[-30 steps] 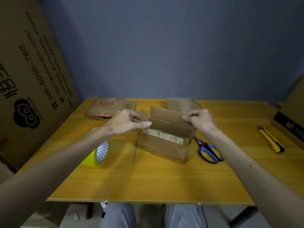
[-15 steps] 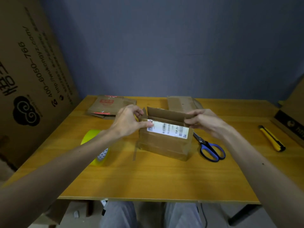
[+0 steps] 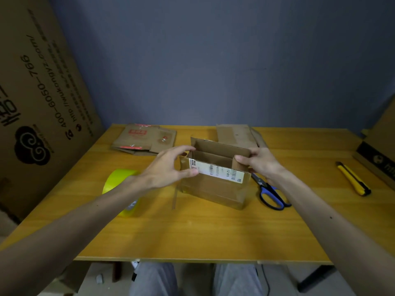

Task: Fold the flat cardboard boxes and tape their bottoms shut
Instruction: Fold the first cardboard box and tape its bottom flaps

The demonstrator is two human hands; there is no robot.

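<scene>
A small brown cardboard box [image 3: 213,189] with a white barcode label stands upright in the middle of the wooden table [image 3: 192,236], its top flaps raised. My left hand [image 3: 168,167] grips the box's left end, thumb on the label and fingers over the top edge. My right hand [image 3: 258,163] pinches the right end flap. A yellow tape roll [image 3: 116,182] lies left of the box, partly hidden by my left forearm. Two flat cardboard boxes lie at the back: one with red print [image 3: 143,139] and a plain one [image 3: 235,134].
Blue-handled scissors [image 3: 271,194] lie just right of the box, under my right wrist. A yellow utility knife [image 3: 352,178] lies at the far right. Large cardboard sheets lean at the left [image 3: 38,92] and at the right edge [image 3: 378,150]. A loose tape strip [image 3: 174,197] sticks off the box's left corner.
The box has turned so its labelled side faces me and its flaps stand more upright. Both hands shifted with it, staying on its two ends.
</scene>
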